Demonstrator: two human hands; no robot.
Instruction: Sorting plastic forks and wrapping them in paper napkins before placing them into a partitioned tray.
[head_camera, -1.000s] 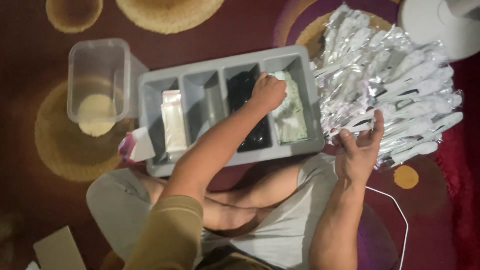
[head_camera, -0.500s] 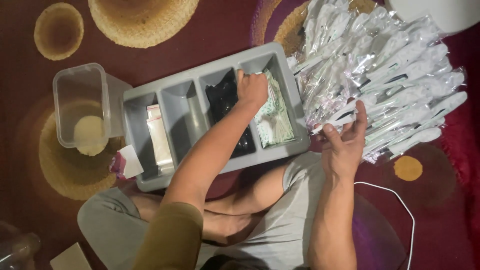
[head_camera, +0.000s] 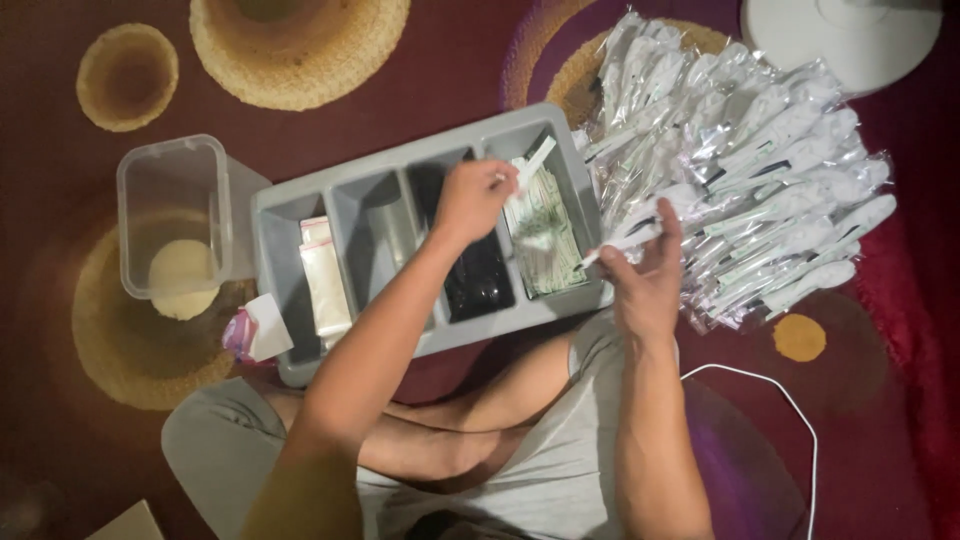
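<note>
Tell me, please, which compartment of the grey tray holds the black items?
The third compartment from the left of the grey tray, just under the left hand. The others hold pale sachets, something clear, or white-green packets.

A divided tray (head_camera: 560, 305) lies on the rug (head_camera: 420, 70) just beyond a seated person's crossed legs. It has four compartments side by side. The far-left one holds flat packets (head_camera: 322, 280); the far-right one holds a stack of paper sachets (head_camera: 545, 240). Left of the tray stands a tub (head_camera: 170, 215), with a small wrapper (head_camera: 256, 330) near it. Right of the tray, touching it, lies a heap of wrapped spoons (head_camera: 760, 190). A cable (head_camera: 790, 410) curves at near right.
</note>
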